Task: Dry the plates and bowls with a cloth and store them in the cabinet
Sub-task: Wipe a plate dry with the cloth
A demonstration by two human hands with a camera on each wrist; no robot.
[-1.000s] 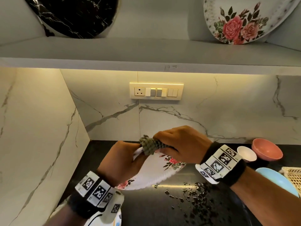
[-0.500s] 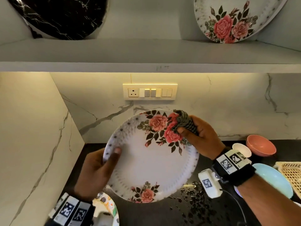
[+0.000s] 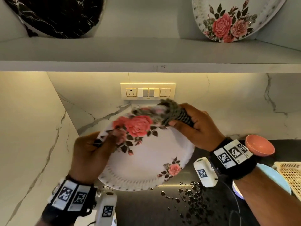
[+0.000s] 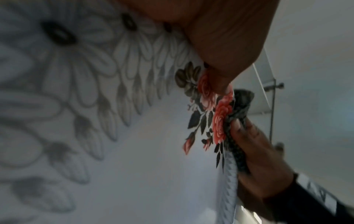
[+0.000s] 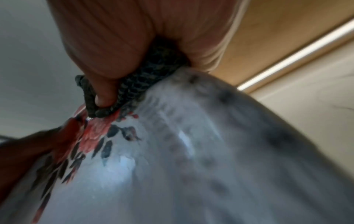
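Plate (image 3: 146,160): tilted, gripped at its left rim by the left hand (image 3: 91,154); cloth (image 3: 174,115): pinched onto the far rim by the right hand (image 3: 195,128); shelf (image 3: 146,53): directly above.

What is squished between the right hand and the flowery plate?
A bunched grey cloth sits between the right hand and the plate, seen in the head view.

Head high; wrists near plate (image 3: 146,160)

We see two plates (image 3: 228,20) on the shelf (image 3: 146,51) above; bowls (image 3: 259,147) right on the counter (image 3: 162,209); a held plate (image 3: 146,160) before the switches (image 3: 147,91).
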